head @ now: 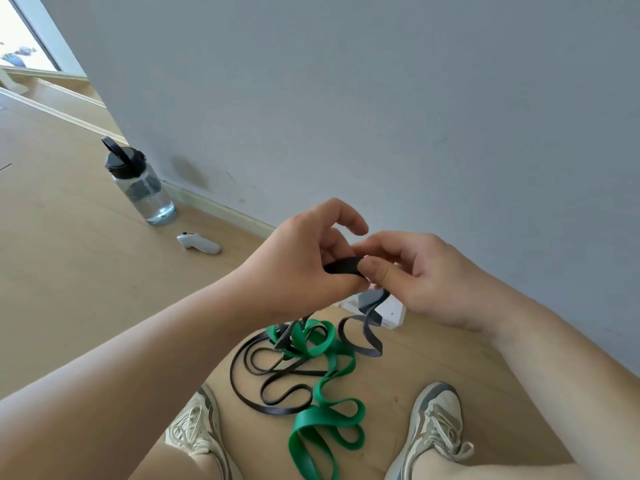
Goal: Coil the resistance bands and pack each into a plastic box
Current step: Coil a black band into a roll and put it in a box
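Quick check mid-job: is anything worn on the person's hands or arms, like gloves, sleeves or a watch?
Nothing shows. The left hand and right hand are gloveless, with no rings visible. The left forearm and right forearm are bare to the frame edge: no sleeves, watch or wristband in view.

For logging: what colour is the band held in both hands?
The band is black; head view.

ahead: wall (pixel 346 98) rises just behind my left hand (pixel 298 261) and right hand (pixel 426 275); i get no room forward.
left: bare floor (pixel 69 271) is open to me, up to the water bottle (pixel 140 183) and white controller (pixel 199 243).
below: green band (pixel 325 415) and thin black band (pixel 249 375) lie tangled between my shoes (pixel 438 424), the dark band (pixel 373 299) hanging into them.
right: white box (pixel 393 315), half hidden, by the wall.
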Demonstrator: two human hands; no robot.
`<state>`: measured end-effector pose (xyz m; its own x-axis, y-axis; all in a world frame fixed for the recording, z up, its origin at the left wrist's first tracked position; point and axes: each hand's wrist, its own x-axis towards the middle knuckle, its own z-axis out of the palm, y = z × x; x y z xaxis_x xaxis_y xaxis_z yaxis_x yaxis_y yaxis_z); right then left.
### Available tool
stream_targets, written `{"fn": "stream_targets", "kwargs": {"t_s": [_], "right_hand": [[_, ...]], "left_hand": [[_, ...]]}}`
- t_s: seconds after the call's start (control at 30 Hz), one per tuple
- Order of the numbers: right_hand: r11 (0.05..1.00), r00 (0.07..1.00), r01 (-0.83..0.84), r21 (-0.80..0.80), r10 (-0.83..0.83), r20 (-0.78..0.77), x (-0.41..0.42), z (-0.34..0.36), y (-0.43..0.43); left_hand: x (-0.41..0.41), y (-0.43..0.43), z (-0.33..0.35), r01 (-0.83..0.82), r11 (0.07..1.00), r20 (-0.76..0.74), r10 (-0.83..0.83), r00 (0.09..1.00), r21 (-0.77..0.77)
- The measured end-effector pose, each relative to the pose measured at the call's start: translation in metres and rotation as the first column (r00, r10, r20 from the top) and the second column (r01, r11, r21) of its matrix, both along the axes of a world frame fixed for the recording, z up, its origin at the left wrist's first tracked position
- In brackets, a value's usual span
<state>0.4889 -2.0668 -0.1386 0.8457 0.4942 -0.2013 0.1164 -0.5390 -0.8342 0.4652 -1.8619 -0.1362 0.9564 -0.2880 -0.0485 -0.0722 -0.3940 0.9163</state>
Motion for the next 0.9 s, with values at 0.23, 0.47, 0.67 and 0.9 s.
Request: {"fn": "stream_targets", "kwargs": {"t_s": [0.23,0.47,0.67,0.9], "right_hand": [[0.990,0.969,0.026,-0.141,0.010,0.245,-0.005,0.003,0.010],[0.909,0.990,0.126,-0.398,-0.092,0.103,0.018,-0.006,-0.030],[0.997,0.979,0.078,-0.025,-0.081,-0.187,0.008,0.004,-0.021],[1.000,0.999,0.026,-0.003,-0.025,0.025,0.002,-0.003,0.002]], "left_hand": [[0.012,0.017,-0.035,0.204,0.867,-0.179,-0.136,0.974,0.454],[0.018,0.031,-0.016,0.074,0.934,-0.105,-0.039,0.994,0.349],[0.009,0.005,0.006,-0.011,0.999,-0.041,0.013,0.999,0.053],[0.016,0.000,0.006,-0.001,0.999,-0.014,0.001,1.000,0.051]]}}
